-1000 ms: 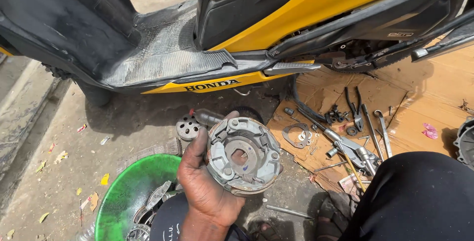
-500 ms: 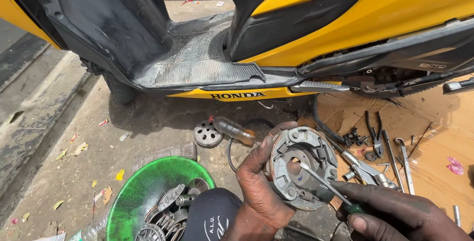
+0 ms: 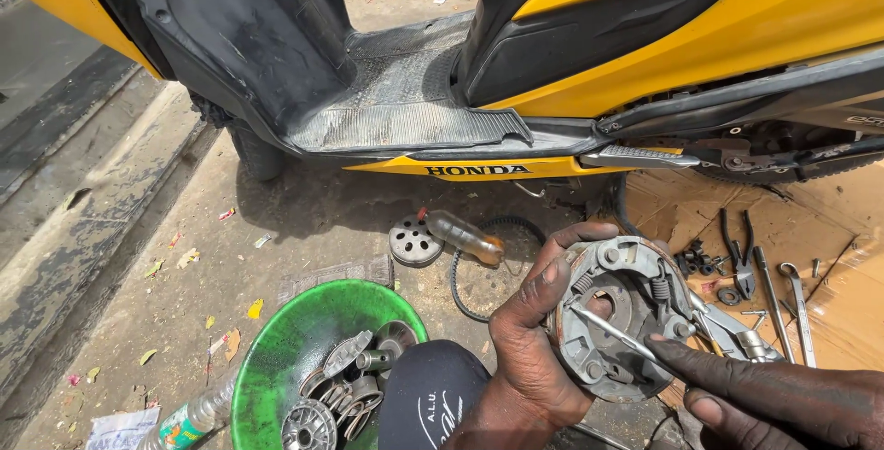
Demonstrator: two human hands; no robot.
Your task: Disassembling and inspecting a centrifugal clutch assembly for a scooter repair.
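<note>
My left hand (image 3: 534, 339) grips a round grey metal clutch assembly (image 3: 619, 316) with springs and shoes, tilted so its face points toward me. My right hand (image 3: 773, 399) holds a thin metal tool (image 3: 612, 334), its tip laid across the face of the assembly. Both hands are dark with grease. They sit low at the right, just in front of a yellow and black scooter (image 3: 516, 72).
A green bowl (image 3: 276, 358) of metal parts stands at lower left, beside a dark cap (image 3: 428, 395). A small bottle (image 3: 465, 236), a round pulley disc (image 3: 414, 242) and a drive belt (image 3: 460, 284) lie on the ground. Pliers (image 3: 739, 261) and wrenches (image 3: 799, 307) rest on cardboard (image 3: 829, 229).
My right hand has come in from the lower right with the thin tool and laid it on the clutch assembly. The view has shifted, and the assembly now sits further right.
</note>
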